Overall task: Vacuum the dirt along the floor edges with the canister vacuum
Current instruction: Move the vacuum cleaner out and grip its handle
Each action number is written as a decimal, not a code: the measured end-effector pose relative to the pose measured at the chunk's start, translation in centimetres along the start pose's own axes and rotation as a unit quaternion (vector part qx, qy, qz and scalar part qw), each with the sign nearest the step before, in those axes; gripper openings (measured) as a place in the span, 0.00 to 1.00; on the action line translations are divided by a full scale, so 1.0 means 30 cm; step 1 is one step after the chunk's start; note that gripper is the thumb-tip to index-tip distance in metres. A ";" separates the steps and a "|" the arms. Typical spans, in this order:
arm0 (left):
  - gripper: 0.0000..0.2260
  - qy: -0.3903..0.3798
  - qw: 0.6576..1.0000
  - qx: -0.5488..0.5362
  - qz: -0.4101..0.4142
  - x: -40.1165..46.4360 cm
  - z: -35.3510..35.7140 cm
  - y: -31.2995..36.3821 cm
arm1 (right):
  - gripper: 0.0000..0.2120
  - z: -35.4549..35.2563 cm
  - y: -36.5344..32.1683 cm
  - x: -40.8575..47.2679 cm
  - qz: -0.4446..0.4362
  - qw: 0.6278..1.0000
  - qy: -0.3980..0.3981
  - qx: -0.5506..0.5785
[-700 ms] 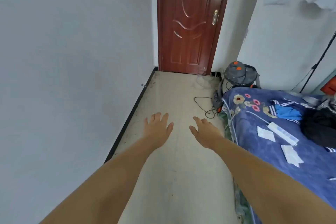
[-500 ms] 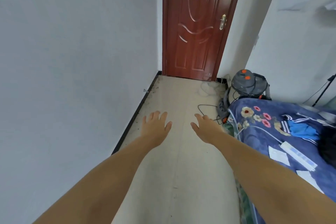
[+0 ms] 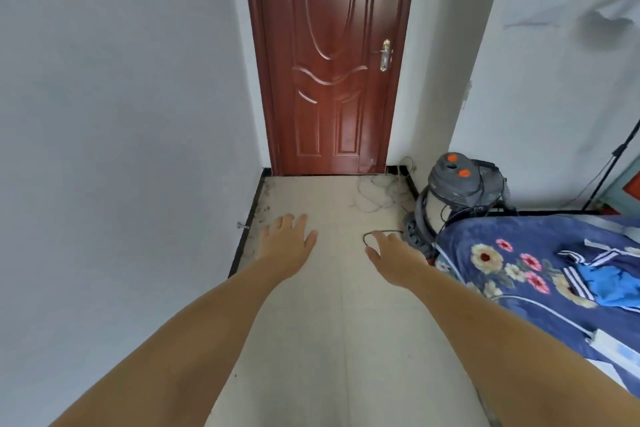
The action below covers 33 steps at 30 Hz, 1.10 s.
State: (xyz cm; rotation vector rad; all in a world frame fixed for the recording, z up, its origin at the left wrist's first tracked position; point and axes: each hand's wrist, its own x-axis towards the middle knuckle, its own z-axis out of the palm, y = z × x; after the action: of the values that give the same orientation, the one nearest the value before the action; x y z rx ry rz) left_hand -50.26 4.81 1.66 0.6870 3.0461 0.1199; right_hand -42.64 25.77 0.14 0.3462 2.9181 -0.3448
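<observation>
Ahead of both hands, in the head view, the canister vacuum (image 3: 462, 194) is standing in the corner beyond and to the right of the right hand (image 3: 393, 255), tucked between the wall and the bed (image 3: 540, 263). Both hands are reaching forward over the floor (image 3: 332, 322), fingers spread and holding nothing; the left hand (image 3: 287, 239) is hovering near the black baseboard (image 3: 242, 239), where dirt (image 3: 265, 206) is lying along the edge. A dark cord (image 3: 381, 233) is looping on the floor just past the right fingertips. By my reading, the vacuuming is not yet starting: the person is approaching the machine. Next comes reaching right to grasp its hose or handle, which I cannot make out clearly.
</observation>
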 end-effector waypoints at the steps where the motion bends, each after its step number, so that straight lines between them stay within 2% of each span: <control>1: 0.24 -0.005 1.000 -0.003 0.008 0.077 0.006 0.011 | 0.25 -0.007 0.030 0.051 0.016 1.000 0.000 0.003; 7: 0.24 -0.041 0.991 0.021 0.125 0.508 0.111 0.180 | 0.24 -0.048 0.259 0.376 0.142 0.989 -0.016 0.026; 11: 0.24 -0.034 0.980 0.021 0.197 0.846 0.126 0.308 | 0.21 -0.129 0.405 0.636 0.165 0.986 -0.016 0.018; 15: 0.24 -0.021 0.974 0.018 0.223 1.178 0.105 0.358 | 0.19 -0.243 0.541 0.912 0.195 0.980 -0.010 0.045; 16: 0.25 -0.018 0.974 0.013 0.224 1.257 0.101 0.360 | 0.19 -0.264 0.567 0.974 0.200 0.979 -0.003 0.046; 19: 0.38 -0.012 0.973 0.004 0.231 1.463 0.100 0.382 | 0.22 -0.310 0.633 1.151 0.200 0.979 0.009 0.049; 20: 0.38 -0.017 0.972 0.000 0.233 1.535 0.113 0.395 | 0.23 -0.325 0.650 1.203 0.197 0.979 0.013 0.045; 23: 0.24 -0.050 0.969 -0.003 0.241 1.768 0.166 0.467 | 0.23 -0.342 0.732 1.367 0.205 0.978 0.014 0.041; 24: 0.23 -0.057 0.966 -0.013 0.253 1.848 0.182 0.503 | 0.23 -0.348 0.766 1.419 0.215 0.975 0.014 0.043; 29: 0.23 -0.102 0.937 -0.065 0.328 2.208 0.229 0.694 | 0.21 -0.400 0.963 1.647 0.312 0.946 0.002 0.087; 33: 0.23 -0.140 0.917 -0.066 0.368 2.477 0.270 0.848 | 0.24 -0.423 1.101 1.787 0.373 0.920 0.023 0.119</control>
State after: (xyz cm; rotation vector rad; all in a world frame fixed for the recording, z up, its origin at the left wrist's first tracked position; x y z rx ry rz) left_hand -106.20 60.20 -4.38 1.6291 2.3308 0.2057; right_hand -87.57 71.30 -5.60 1.4476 2.5217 -0.5543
